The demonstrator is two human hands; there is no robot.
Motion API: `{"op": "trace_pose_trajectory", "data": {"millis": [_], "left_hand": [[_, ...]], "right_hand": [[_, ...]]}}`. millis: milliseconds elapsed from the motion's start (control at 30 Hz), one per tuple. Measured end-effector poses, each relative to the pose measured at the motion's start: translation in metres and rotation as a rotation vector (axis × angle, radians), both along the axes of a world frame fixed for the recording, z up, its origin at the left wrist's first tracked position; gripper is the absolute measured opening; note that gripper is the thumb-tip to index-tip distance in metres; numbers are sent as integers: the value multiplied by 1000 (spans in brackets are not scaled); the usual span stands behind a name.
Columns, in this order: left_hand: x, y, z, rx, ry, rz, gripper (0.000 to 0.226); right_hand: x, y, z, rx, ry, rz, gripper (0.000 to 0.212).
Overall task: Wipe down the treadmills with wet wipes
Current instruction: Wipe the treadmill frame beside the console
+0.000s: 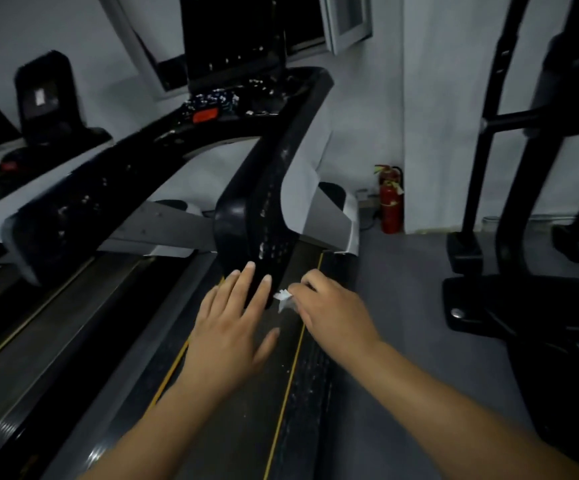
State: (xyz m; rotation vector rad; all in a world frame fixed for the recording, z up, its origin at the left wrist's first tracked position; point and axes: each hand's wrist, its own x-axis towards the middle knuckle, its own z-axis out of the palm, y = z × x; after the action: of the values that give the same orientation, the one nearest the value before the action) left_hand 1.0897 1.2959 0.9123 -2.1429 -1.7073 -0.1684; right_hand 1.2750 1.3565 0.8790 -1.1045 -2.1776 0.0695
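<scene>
Crumpled wht wipe (283,299) at near end of blk treadmill handrail (264,220).

Grey floor (402,271) carries a treadmill (270,202) at centre, 2nd treadmill (45,95) twd left edge. Red extinguisher (391,202) stands at far edge by wall; black machine (489,306) w/ flat base, right side.

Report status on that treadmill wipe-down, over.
Left grip open, fingers flat on the handrail end. Right grip pinching the wipe beside that end. Nothing in the way.
</scene>
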Motion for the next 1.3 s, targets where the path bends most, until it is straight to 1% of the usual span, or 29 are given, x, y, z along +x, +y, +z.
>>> {"op": "trace_pose_trajectory", "data": {"millis": [100, 167, 200, 267, 333, 367, 400, 467, 533, 600, 667, 733, 800, 867, 900, 1000, 1067, 1100, 1167, 1200, 1300], "left_hand": [[-29, 46, 14, 13, 94, -1, 79], [-40, 76, 31, 37, 139, -17, 87], [-44, 90, 40, 42, 160, -30, 90], [-49, 116, 53, 38, 207, -44, 99], [-56, 138, 57, 1, 269, -54, 108], [-59, 146, 56, -14, 295, -63, 111], [-61, 152, 53, -24, 309, -75, 112], [-67, 158, 46, -16, 314, -108, 111], [-70, 163, 46, -11, 336, -150, 116], [-72, 173, 54, -45, 372, -192, 124], [-73, 187, 66, -81, 386, -241, 128], [-72, 197, 74, -112, 384, -294, 129], [-73, 203, 75, -124, 368, -322, 130], [-77, 205, 72, -128, 346, -329, 132], [-78, 206, 71, -130, 338, -336, 133], [-79, 209, 69, -125, 343, -367, 132], [-81, 210, 68, -107, 364, -396, 128], [-84, 209, 66, -90, 379, -424, 125], [-90, 205, 61, -57, 421, -495, 118], [-93, 204, 58, -44, 447, -526, 116], [-101, 202, 51, -5, 494, -570, 112]], "right_hand": [[-36, 53, 8, -46, -76, 53, 22], [-51, 88, 20, -50, -36, 19, 22], [-57, 105, 26, -82, 29, -10, 20], [-66, 132, 36, -187, 299, -54, 14], [-78, 142, 37, -239, 580, -63, 24], [-86, 140, 30, -242, 636, -34, 30], [-96, 133, 19, -262, 645, 31, 36], [-112, 117, -11, -367, 614, 173, 47], [-117, 113, -40, -413, 606, 217, 56], [-119, 124, -46, -415, 658, 196, 57], [-122, 134, -35, -404, 744, 191, 60], [-126, 129, -28, -403, 813, 251, 61], [-128, 109, -45, -357, 782, 302, 60], [-132, 94, -73, -319, 728, 275, 59], [-135, 91, -82, -322, 734, 233, 59], [-152, 100, -74, -422, 848, 127, 60], [-159, 96, -64, -463, 967, 132, 58], [-160, 88, -67, -444, 996, 148, 58], [-164, 67, -88, -388, 951, 150, 58], [-166, 59, -100, -400, 929, 124, 59], [-174, 65, -105, -572, 976, -7, 65]]}}
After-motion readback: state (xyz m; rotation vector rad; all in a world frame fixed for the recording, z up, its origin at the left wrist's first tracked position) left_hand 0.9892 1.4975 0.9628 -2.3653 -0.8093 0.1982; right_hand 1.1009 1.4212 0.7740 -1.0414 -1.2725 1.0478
